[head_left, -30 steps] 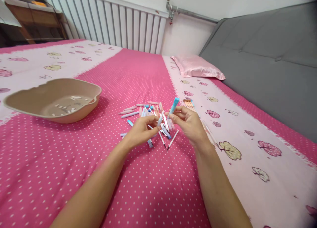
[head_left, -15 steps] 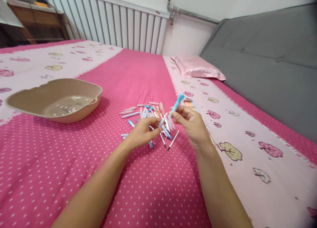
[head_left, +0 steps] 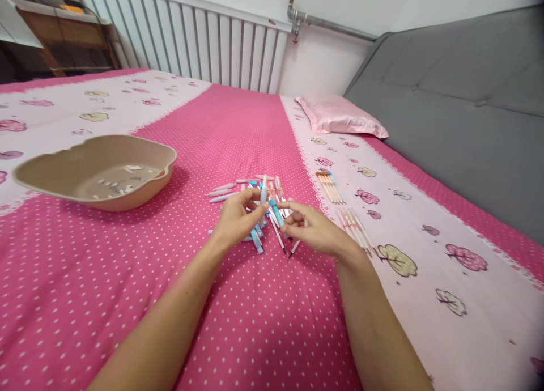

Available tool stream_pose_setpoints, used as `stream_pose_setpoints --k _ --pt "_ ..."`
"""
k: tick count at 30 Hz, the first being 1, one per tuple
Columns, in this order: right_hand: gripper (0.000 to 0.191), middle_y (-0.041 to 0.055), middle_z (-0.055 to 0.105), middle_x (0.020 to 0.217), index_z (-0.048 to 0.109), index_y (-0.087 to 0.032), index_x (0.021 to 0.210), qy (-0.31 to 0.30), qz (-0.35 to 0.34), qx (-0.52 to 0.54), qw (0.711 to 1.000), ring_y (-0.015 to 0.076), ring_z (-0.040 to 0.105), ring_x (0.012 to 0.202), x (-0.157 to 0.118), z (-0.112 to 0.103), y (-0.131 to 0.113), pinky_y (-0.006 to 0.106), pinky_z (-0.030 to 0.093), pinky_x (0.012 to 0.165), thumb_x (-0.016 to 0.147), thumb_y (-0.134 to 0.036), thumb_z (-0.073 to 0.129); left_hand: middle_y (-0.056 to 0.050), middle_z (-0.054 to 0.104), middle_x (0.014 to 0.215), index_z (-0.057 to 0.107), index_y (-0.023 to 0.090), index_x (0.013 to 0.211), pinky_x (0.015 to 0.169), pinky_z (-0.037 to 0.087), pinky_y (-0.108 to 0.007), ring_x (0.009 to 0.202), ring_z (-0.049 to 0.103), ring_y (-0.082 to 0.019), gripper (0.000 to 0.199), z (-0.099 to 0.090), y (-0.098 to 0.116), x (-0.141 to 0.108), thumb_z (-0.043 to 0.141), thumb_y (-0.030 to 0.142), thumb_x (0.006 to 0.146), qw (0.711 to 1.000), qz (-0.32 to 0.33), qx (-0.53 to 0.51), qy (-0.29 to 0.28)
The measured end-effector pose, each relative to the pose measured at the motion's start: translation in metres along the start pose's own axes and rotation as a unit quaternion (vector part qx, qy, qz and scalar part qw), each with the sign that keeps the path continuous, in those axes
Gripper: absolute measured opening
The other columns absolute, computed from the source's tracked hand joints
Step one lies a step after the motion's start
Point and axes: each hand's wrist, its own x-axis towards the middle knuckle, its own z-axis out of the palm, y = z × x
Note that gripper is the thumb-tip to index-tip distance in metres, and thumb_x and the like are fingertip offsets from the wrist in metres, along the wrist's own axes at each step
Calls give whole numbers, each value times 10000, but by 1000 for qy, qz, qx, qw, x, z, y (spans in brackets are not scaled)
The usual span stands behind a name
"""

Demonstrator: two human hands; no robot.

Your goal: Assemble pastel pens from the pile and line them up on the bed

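Between thumb and fingers, my left hand (head_left: pixel 236 218) holds a pale blue pen piece (head_left: pixel 264 190) that points upward. My right hand (head_left: pixel 312 226) is closed on a turquoise pen piece (head_left: pixel 276 212), its blue end tilted toward my left hand. Below both hands lies a loose pile of pens and thin white refills with dark tips (head_left: pixel 277 238). Pink pens (head_left: pixel 223 187) stick out at the pile's left side. Parts of the pile are hidden behind my fingers.
A beige basin (head_left: pixel 93 170) with small white pieces stands at the left. Right of the pile lie a row of orange pens (head_left: pixel 330 188) and a row of pale pink pens (head_left: pixel 355 228). Farther back are a pink pillow (head_left: pixel 340 116) and a grey headboard (head_left: pixel 459 96).
My right hand has come down and slightly left, and its turquoise piece now tilts the other way. The pale blue piece in my left hand has turned more upright. Both pen rows at the right are uncovered.
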Motion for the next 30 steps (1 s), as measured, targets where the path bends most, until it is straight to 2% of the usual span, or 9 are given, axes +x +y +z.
stream_pose_setpoints --k 5,11,13,16,19,22,26,30 --pt "553 -46 526 639 490 -170 1298 -34 6 -34 999 111 487 564 -1 -1 -3 273 387 577 748 -109 500 -61 675 813 634 120 874 627 467 -250 706 606 -147 205 1 -3 -1 610 269 734 1000 8 15 -26" --pt "588 -41 512 664 453 -166 1337 -42 15 -40 998 116 495 603 -4 -6 -2 281 397 606 757 -113 532 -69 673 864 642 113 899 568 444 -234 635 566 -119 233 0 0 -1 601 285 748 999 -6 39 7" --pt "545 -32 537 674 487 -160 1298 -16 18 -18 1000 119 508 607 -3 -6 -1 285 402 603 758 -135 561 -62 672 847 643 115 895 565 440 -230 626 561 -116 225 0 0 0 603 278 745 999 -8 40 7" --pt "387 9 609 764 577 -158 1152 57 -1 66 996 129 558 668 0 -5 -4 292 437 630 768 -199 597 -54 673 811 639 116 892 604 454 -235 670 585 -129 221 0 -1 0 610 273 738 999 -4 25 -24" --pt "289 30 645 853 612 -167 1023 152 -44 157 975 136 594 750 3 -3 -8 290 470 668 752 -262 646 -49 665 791 638 109 921 579 439 -226 650 573 -121 249 2 -3 -2 608 286 749 997 1 30 -69" --pt "273 20 650 860 614 -178 976 236 -93 199 947 127 602 766 4 -3 -11 269 479 661 731 -277 681 -30 638 742 647 104 902 550 419 -212 621 548 -105 229 4 -2 -4 601 277 760 992 10 45 -113" --pt "227 10 654 870 619 -195 949 279 -135 209 927 118 602 776 5 -3 -13 250 479 653 741 -265 679 -23 639 740 654 106 917 577 428 -212 637 556 -103 218 4 3 -8 595 259 773 986 5 43 -164" --pt "212 1 654 844 621 -196 941 282 -132 219 925 107 605 750 5 -2 -14 237 474 635 747 -256 680 -29 664 783 660 115 931 621 430 -214 670 560 -101 202 3 6 -8 591 233 784 979 14 52 -195"
